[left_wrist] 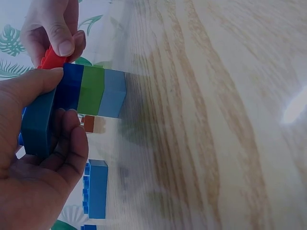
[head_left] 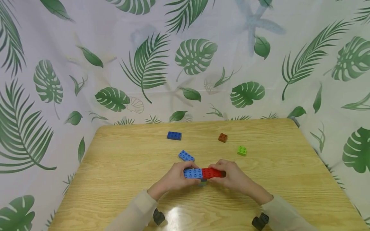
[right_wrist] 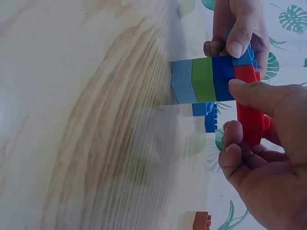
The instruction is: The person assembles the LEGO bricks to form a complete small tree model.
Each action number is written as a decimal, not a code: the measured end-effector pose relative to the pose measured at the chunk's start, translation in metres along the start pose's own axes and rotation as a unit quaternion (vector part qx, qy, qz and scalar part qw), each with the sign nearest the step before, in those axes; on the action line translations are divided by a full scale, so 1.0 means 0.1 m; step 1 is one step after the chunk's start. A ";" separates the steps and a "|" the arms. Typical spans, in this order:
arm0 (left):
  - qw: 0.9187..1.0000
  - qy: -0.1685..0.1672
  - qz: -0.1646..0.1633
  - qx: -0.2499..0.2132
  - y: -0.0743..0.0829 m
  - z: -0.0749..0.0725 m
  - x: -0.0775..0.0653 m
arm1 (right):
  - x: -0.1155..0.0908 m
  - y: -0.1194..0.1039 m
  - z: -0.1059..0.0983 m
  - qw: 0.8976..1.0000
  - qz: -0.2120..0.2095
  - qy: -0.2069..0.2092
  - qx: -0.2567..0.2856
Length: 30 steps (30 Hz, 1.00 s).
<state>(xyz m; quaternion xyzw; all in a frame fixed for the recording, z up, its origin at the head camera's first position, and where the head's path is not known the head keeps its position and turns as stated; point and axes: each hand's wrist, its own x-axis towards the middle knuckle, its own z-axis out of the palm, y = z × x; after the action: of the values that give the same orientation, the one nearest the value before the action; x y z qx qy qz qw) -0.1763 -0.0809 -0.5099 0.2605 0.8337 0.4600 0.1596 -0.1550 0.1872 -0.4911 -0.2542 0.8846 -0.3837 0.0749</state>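
A light-blue building brick [head_left: 193, 173] and a red building brick [head_left: 210, 173] lie end to end on top of a short stack. Under them, in the left wrist view, come a dark-blue brick [left_wrist: 72, 87], a green brick [left_wrist: 91, 91] and a pale-blue brick [left_wrist: 113, 94] at the table surface. My left hand [head_left: 180, 176] grips the light-blue brick between thumb and fingers. From the other side, my right hand [head_left: 233, 176] pinches the red brick, its thumb along the near face in the right wrist view. The head view mostly hides the lower stack.
Beyond the left hand lies another light-blue brick [head_left: 186, 156]. Farther back on the wooden table [head_left: 124, 154] are a dark-blue brick [head_left: 174, 135], a small brown brick [head_left: 223, 137] and a small lime-green brick [head_left: 242, 151]. A leaf-patterned cloth [head_left: 162, 106] hangs behind.
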 end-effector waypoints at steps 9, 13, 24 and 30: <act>1.000 -0.001 -0.002 0.010 0.00 -0.01 0.00 | -0.01 0.02 0.02 0.999 0.042 0.009 0.017; 1.000 0.000 0.000 0.016 -0.01 -0.01 0.01 | -0.02 0.05 0.01 0.996 0.065 0.014 0.053; 1.000 0.014 0.022 -0.014 -0.02 -0.19 0.02 | -0.04 0.04 0.01 0.996 0.053 0.017 0.072; 0.996 0.086 0.012 -0.023 -0.11 -0.40 0.06 | -0.05 0.05 0.01 0.996 0.059 0.014 0.065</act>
<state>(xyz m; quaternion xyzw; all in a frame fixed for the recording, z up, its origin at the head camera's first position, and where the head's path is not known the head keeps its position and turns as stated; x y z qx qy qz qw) -0.2050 -0.1095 -0.4979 0.2257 0.8304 0.5018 0.0879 -0.1525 0.1915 -0.4957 -0.1905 0.8721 -0.4392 0.1018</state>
